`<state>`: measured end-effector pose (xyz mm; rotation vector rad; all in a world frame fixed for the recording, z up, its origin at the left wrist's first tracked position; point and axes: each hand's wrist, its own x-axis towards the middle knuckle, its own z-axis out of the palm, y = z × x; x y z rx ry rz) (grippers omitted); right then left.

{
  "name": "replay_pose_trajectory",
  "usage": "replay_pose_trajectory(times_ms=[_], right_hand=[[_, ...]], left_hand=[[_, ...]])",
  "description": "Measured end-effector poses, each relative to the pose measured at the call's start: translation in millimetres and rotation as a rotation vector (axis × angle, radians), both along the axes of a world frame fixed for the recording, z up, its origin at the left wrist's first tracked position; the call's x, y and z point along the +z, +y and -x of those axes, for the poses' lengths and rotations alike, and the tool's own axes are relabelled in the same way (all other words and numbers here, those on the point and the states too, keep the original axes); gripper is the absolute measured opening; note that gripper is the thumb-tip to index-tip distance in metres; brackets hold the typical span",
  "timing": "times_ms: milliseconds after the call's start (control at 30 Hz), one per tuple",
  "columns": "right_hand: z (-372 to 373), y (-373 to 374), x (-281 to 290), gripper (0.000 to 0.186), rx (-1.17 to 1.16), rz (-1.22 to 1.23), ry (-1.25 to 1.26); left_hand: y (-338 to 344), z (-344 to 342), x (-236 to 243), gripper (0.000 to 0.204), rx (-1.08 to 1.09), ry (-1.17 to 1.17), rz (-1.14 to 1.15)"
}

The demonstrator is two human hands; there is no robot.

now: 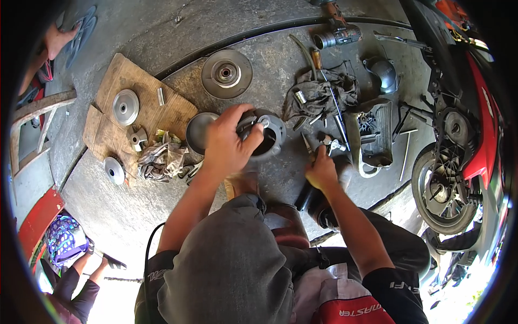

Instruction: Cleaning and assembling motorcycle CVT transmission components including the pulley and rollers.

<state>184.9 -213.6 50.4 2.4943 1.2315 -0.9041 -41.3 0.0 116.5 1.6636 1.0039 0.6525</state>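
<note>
My left hand (232,141) grips a dark round metal housing (274,132) over the concrete floor, fingers closed on its rim and thumb at its top. My right hand (322,170) is closed around a hand tool (307,144) with a narrow tip, too blurred to name exactly. Just beyond it lie small silver fittings (334,144) and a long metal rod (341,132). Left of the housing is a grey metal dish (199,129), partly behind my left hand; a grooved pulley disc (226,74) lies farther forward.
Cardboard (100,132) holds discs and rags. Dark cloth (302,108), a parts tray (375,156) and a power drill (337,35) lie rightward. A red motorcycle (480,135) stands at right. A wooden frame (43,105) and other people's feet (54,40) are at left.
</note>
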Motion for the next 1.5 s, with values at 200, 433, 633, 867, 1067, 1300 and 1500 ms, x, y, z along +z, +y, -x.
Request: replay_pose_trajectory(times_ms=[200, 433, 633, 867, 1067, 1300, 1500], right_hand=[[-2.4, 25.8, 40.7, 0.036, -0.410, -0.283, 0.700], [27.2, 62.1, 62.6, 0.024, -0.517, -0.097, 0.944], [33.1, 78.4, 71.6, 0.035, -0.678, 0.077, 1.085], [33.9, 88.0, 82.9, 0.027, -0.639, 0.078, 0.970], [32.3, 96.2, 84.3, 0.028, -0.593, 0.108, 0.870], [33.0, 100.4, 80.7, 0.029, -0.678, 0.129, 0.870], [33.9, 107.2, 81.6, 0.026, -0.685, 0.130, 0.854]], left_hand=[[23.2, -5.9, -70.0, 0.037, -0.118, 0.079, -0.207], [23.0, -14.5, -99.0, 0.037, -0.242, 0.082, -0.170], [21.9, -11.3, -101.1, 0.038, -0.260, 0.068, -0.218], [18.2, -12.3, -101.1, 0.042, -0.305, 0.116, -0.281], [20.0, -13.1, -104.3, 0.045, -0.331, 0.099, -0.322], [22.5, -17.4, -106.1, 0.049, -0.378, 0.114, -0.360], [22.0, -18.1, -106.1, 0.044, -0.360, 0.114, -0.380]])
